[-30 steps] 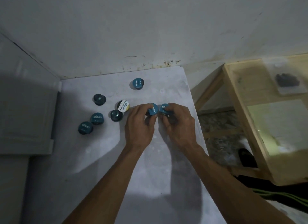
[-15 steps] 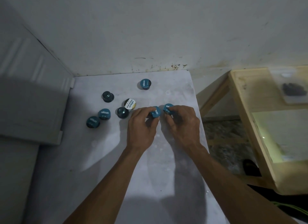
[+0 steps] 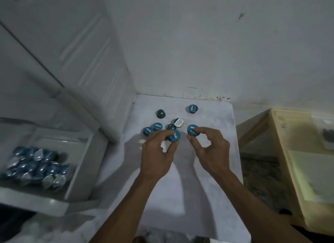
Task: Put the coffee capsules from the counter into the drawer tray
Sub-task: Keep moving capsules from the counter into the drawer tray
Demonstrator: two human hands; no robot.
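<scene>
**Both hands held one capsule each above the desk**

Left hand [image 3: 159,156] pinched a teal capsule [image 3: 175,135] between thumb and fingers, foil lid facing up. Right hand [image 3: 209,148] pinched a second teal capsule [image 3: 192,130] the same way, just right of the first; the two capsules were near each other but apart. Both sat at or just above the white desk [image 3: 207,179]; contact with the surface could not be told.

Six more capsules lay loose on the desk, far of the hands: a pair with teal lids [image 3: 152,129] at the left, side by side; a dark one [image 3: 170,126] partly hidden behind the left hand's capsule; a white-and-yellow lidded one [image 3: 179,122] just beside it; a dark one lying lid-down [image 3: 160,113] further back left; a teal lidded one [image 3: 192,108] far right, near the wall.

Drawer tray [image 3: 79,168] stood open at the left of the desk, lower, blurred, holding a heap of teal and silver capsules [image 3: 36,163]. A wooden table [image 3: 282,152] stood at the right, apart from the desk.
</scene>
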